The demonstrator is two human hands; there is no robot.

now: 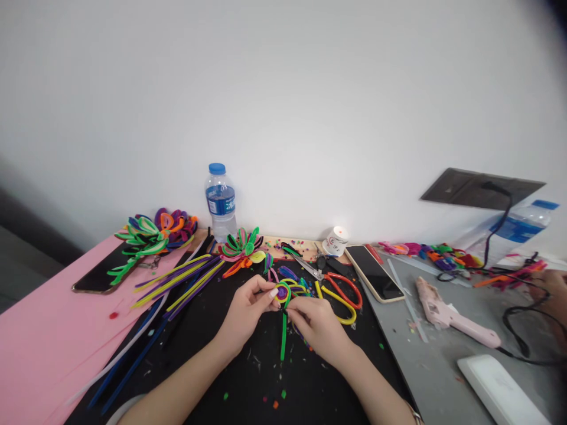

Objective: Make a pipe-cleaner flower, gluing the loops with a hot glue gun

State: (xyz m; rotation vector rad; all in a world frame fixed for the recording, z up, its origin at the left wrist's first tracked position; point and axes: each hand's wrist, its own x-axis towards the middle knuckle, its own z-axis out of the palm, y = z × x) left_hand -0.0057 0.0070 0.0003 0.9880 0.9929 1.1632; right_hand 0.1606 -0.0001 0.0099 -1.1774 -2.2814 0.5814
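A small coil of purple and yellow pipe cleaner (282, 293) is pinched between the thumb and fingers of my left hand (248, 307). Around it curves a green pipe cleaner (283, 339), whose free end hangs straight down. My right hand (316, 321) pinches the green strand at the right side of the coil, where it crosses below the loop. Just behind my hands lie scissors with red and yellow handles (343, 292). A colourful pipe cleaner flower (241, 248) stands behind my left hand, and loose yellow and purple pipe cleaners (177, 283) lie to its left.
A water bottle (220, 203) stands by the wall. Two phones (375, 274) flank the black mat. On the right are a pink glue gun (456, 321) with a cable, a white case (502, 386), and another person's hand (551, 295). More pipe cleaner flowers (155, 236) lie left.
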